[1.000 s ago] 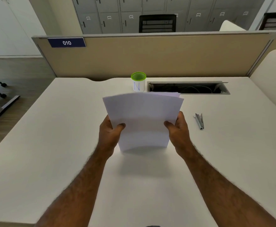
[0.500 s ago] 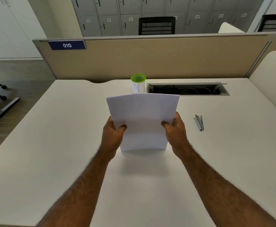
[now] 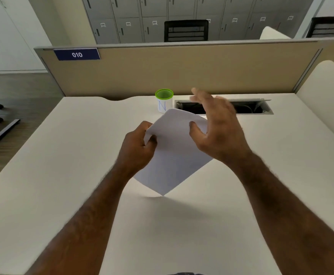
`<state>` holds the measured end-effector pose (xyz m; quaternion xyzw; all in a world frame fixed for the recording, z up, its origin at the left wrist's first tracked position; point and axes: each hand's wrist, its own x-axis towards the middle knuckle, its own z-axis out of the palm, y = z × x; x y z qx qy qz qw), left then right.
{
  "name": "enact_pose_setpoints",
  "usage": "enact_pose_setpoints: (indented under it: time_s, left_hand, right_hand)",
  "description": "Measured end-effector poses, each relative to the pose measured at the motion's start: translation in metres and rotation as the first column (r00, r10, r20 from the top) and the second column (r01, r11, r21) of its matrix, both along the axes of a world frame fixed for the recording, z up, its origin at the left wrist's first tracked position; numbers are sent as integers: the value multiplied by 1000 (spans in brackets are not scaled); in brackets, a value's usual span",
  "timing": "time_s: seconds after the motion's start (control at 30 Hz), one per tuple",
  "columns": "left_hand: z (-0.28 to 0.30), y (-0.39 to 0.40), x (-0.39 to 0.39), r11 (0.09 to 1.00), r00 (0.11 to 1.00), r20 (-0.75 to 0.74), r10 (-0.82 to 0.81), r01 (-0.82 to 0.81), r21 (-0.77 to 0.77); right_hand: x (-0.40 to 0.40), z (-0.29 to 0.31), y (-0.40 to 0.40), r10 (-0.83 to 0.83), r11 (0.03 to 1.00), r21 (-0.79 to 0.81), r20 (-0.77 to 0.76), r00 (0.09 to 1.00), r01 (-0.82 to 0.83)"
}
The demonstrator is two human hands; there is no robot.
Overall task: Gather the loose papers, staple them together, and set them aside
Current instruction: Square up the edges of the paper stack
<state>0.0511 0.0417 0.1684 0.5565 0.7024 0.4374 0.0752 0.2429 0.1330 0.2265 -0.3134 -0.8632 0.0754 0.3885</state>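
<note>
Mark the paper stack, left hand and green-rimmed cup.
paper stack [image 3: 177,155]: head view, middle of the top sheet.
left hand [image 3: 137,148]: head view, back of the hand.
green-rimmed cup [image 3: 163,105]: head view, white side wall.

cup [image 3: 164,100] left of cable tray [image 3: 247,108], behind papers [image 3: 174,155].

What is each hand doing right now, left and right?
Left hand: grips the papers at their left edge.
Right hand: open, fingers spread and blurred, thumb on the papers, not gripping them.

Office: numbered partition [image 3: 178,70], desk [image 3: 63,155] (lockers [image 3: 134,18] behind).
</note>
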Motion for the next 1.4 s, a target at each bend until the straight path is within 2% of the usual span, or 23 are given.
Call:
enact_pose_setpoints:
  time_s: [0.07,0.17,0.23,0.3,0.33,0.4,0.47,0.5,0.57,0.67,0.8,1.0,1.17,1.4]
  left_hand:
    - [7,1,2,1000,999,-39,-28,28,8]
    - [8,0,2,999,997,-74,-27,25,-26]
    - [1,-5,-3,997,995,-72,66,-63,38]
    - [-13,-12,-13,953,960,-76,269,-254,165]
    - [-22,-17,-18,911,929,-21,370,-359,203]
    - [-37,-24,-28,859,853,263,451,-494,132]
    - [-46,-26,-31,887,681,646,344,-462,15]
    - [-49,-25,-33,920,605,763,229,-390,34]
    - [-53,-25,-35,964,550,832,68,-252,88]
    - [-56,-27,-36,974,539,836,101,-224,27]
    - [-66,-26,-35,968,656,727,204,-245,-50]
    - [-84,-34,-32,960,696,668,262,-260,-106]
    - [-94,-39,-30,951,650,700,297,-269,-153]
    - [-102,-43,-29,944,634,709,308,-293,-149]
  right_hand:
    - [1,1,1,70,967,-245,1,998,-67]
    - [4,-5,8,92,930,-362,75,993,-59]
    - [8,-11,11,106,910,-409,80,991,-65]
    - [14,-16,14,79,894,-444,29,996,-58]
    - [18,-18,16,58,884,-465,-14,998,-58]
    - [26,-20,19,42,846,-523,-123,992,-101]
    - [32,-25,20,39,793,-586,-221,974,-165]
    - [34,-28,21,30,768,-612,-260,965,-189]
    - [36,-39,23,1,718,-658,-327,945,-228]
    - [36,-63,28,-76,670,-709,-362,929,-221]
    - [35,-99,29,-204,608,-780,-334,920,-149]
    - [34,-140,14,-270,489,-858,-319,909,-156]
    - [30,-149,4,-350,503,-857,-322,880,-113]
    - [28,-150,4,-402,528,-843,-355,844,-102]
